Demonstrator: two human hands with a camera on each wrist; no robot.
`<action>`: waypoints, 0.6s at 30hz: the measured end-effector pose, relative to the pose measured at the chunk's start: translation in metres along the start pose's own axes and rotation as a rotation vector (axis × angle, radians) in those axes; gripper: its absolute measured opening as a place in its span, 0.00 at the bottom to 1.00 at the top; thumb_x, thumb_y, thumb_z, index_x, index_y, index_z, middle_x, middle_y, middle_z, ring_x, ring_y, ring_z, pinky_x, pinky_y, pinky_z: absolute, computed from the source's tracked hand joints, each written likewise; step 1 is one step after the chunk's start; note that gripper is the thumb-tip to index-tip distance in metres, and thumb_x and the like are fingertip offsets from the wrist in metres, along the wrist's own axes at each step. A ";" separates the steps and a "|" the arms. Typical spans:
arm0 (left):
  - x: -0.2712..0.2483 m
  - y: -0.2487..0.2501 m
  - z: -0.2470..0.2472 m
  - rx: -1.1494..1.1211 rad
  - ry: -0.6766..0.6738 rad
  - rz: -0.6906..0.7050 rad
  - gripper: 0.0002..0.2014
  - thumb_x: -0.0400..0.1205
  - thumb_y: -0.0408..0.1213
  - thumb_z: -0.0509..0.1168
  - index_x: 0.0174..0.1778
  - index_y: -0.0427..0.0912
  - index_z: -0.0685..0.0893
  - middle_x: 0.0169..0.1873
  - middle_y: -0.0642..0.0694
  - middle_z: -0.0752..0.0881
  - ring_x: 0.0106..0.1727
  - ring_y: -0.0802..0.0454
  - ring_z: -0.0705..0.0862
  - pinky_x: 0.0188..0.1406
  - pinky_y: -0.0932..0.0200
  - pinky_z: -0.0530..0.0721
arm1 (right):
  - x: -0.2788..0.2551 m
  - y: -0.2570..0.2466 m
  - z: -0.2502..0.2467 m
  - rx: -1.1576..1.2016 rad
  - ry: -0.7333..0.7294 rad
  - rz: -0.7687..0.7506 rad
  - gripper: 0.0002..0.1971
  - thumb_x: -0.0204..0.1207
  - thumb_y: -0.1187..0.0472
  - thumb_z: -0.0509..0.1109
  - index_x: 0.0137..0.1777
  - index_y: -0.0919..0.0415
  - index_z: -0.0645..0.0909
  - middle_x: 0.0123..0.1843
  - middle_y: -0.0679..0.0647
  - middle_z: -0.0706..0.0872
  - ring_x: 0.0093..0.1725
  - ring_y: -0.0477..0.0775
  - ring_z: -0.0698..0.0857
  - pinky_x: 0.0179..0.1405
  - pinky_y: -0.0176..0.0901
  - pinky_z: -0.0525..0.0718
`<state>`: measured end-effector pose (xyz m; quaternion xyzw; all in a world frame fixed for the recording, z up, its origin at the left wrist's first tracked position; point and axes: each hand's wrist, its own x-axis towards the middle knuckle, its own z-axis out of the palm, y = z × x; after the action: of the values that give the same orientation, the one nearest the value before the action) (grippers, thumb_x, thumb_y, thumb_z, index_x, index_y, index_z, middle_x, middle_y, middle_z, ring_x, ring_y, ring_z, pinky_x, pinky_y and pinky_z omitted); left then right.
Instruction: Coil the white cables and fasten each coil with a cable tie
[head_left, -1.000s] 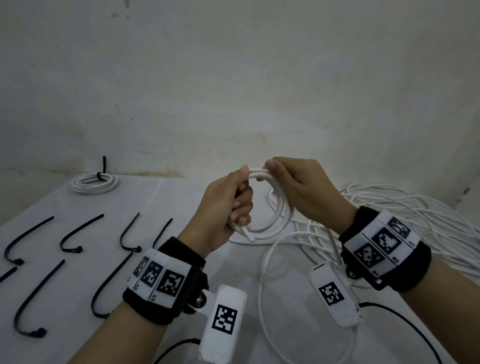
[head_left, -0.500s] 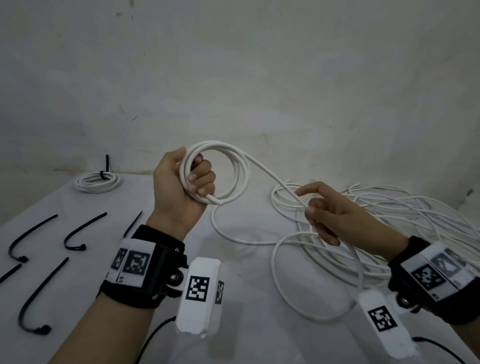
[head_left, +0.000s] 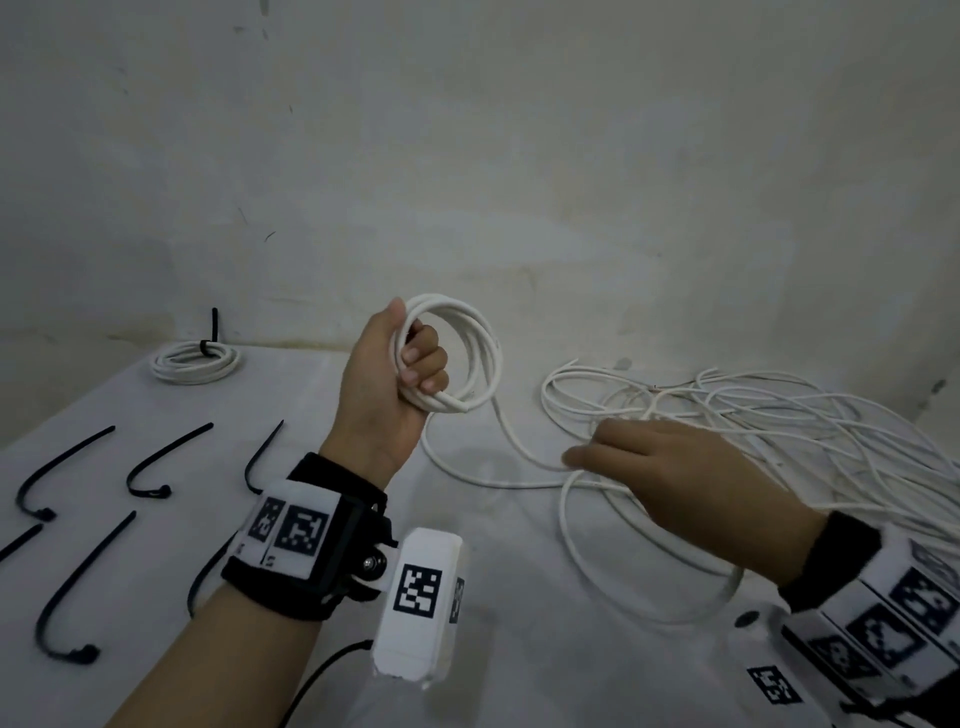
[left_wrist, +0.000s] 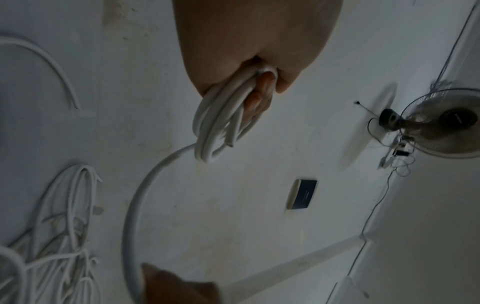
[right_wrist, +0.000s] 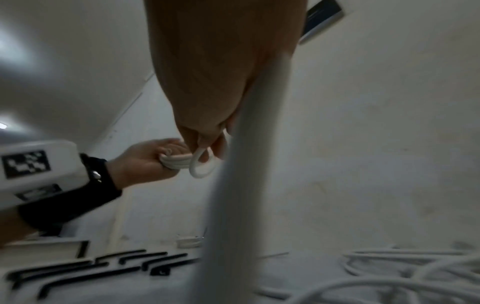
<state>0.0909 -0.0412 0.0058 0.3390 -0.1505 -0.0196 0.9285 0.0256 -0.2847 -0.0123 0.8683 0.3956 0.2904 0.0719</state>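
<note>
White cloth covers the table (head_left: 291, 519) filling the lower frame, and a big loose tangle of thin white cable (head_left: 779, 415) sprawls over its right side. At centre, the left hand (head_left: 387, 384) is raised above the table, fingers curled tight round a small round coil of white cable (head_left: 467, 353); one strand drops from the coil and runs across the cloth to the right hand (head_left: 675, 473). That right hand sits low over the tangle's near edge, and the right wrist view shows its fingers closed on the strand. Black plastic cable ties (head_left: 156, 467) lie in rows at lower left, apart from one another. Upper left, by the wall, rests a finished white coil (head_left: 195, 361) already cinched with a black tie.
</note>
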 end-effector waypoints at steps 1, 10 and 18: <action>0.000 -0.005 0.001 0.020 0.000 -0.012 0.17 0.88 0.41 0.48 0.33 0.44 0.66 0.16 0.53 0.64 0.14 0.62 0.62 0.13 0.69 0.65 | 0.006 -0.005 -0.005 -0.049 0.008 -0.087 0.17 0.72 0.72 0.60 0.56 0.56 0.81 0.43 0.52 0.81 0.37 0.53 0.77 0.31 0.41 0.71; -0.021 -0.031 0.023 0.442 -0.257 -0.084 0.20 0.88 0.43 0.50 0.39 0.32 0.75 0.28 0.40 0.75 0.29 0.46 0.73 0.28 0.60 0.74 | 0.062 -0.035 -0.050 -0.033 0.232 -0.176 0.04 0.77 0.63 0.72 0.43 0.63 0.86 0.38 0.56 0.83 0.31 0.56 0.79 0.22 0.43 0.74; -0.030 -0.026 0.031 0.380 -0.328 -0.280 0.18 0.88 0.43 0.50 0.31 0.43 0.68 0.20 0.51 0.64 0.19 0.57 0.64 0.18 0.66 0.71 | 0.074 0.005 -0.047 0.289 0.259 0.076 0.05 0.75 0.62 0.74 0.43 0.65 0.84 0.38 0.51 0.79 0.33 0.46 0.74 0.34 0.31 0.74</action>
<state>0.0549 -0.0766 0.0035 0.5168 -0.2516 -0.1738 0.7996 0.0407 -0.2397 0.0612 0.8392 0.4061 0.3425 -0.1158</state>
